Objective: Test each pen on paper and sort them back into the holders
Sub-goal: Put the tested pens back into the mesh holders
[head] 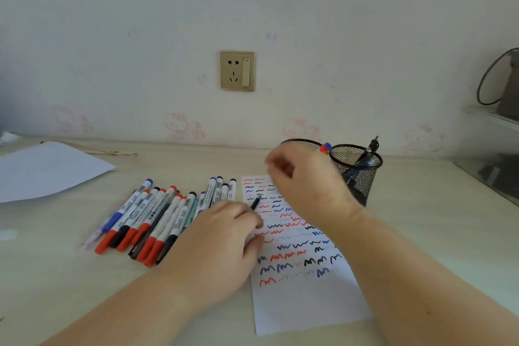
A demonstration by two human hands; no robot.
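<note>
A white sheet of paper (306,300) covered in red, blue and black test squiggles lies on the desk. My left hand (224,241) rests on its left edge and grips a black pen (255,202), whose tip points up over the squiggles. My right hand (306,180) hovers blurred above the top of the paper, fingers curled; what it holds, if anything, is hidden. Behind it stand two black mesh holders, the left holder (302,144) with red and blue pen ends showing, the right holder (361,174) with dark pens. Several loose markers (157,216) lie in a row left of the paper.
A larger blank sheet (47,171) lies at the far left with thin sticks (109,152) behind it. A wall socket (237,70) sits above the desk. A glass-edged shelf (491,171) with a cable borders the right side.
</note>
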